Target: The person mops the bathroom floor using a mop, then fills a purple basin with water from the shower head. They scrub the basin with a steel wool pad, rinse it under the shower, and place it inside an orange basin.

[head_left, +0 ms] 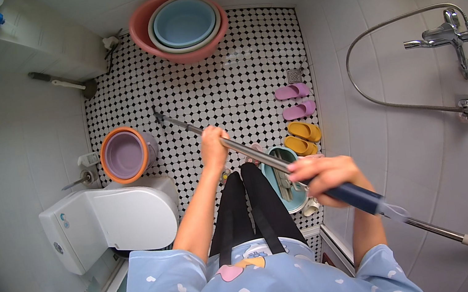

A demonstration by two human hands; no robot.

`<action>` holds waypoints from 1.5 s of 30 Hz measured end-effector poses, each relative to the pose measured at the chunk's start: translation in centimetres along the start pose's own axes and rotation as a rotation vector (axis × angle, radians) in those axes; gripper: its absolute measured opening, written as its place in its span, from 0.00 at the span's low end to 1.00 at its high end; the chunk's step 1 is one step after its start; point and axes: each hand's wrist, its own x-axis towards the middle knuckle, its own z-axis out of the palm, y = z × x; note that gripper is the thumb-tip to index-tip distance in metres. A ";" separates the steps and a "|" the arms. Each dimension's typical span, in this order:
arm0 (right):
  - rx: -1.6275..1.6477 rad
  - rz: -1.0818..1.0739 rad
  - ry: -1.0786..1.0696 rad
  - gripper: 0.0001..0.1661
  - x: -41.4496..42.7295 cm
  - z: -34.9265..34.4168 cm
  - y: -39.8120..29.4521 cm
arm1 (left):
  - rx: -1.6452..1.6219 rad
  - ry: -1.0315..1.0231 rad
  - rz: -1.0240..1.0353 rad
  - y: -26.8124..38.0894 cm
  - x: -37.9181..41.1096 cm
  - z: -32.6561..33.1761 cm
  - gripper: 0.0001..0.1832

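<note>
Across the picture runs a long metal pole (254, 152) with a dark blue grip, held slantwise by both hands. My left hand (214, 145) is closed around its lower shaft. Higher up, my right hand (329, 177) grasps the pole by the dark blue grip, its fingers slightly blurred. At the far end a narrow dark tool head (157, 116) is at the tiled floor (209, 84); its exact kind cannot be told. A clear loop hangs behind the right hand, and the pole's end extends to the lower right.
Nested basins (184, 22) stand by the far wall. To the left are an orange-rimmed bucket (143, 150) and a white toilet (138, 216). Pink slippers (292, 91), yellow slippers (304, 131) and a teal basin (298, 202) line the right. A shower hose (350, 74) hangs on the wall.
</note>
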 end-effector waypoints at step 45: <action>0.214 0.054 -0.195 0.03 -2.6 1.3 -2.0 | 0.001 0.184 -0.198 1.9 -14.8 1.4 0.12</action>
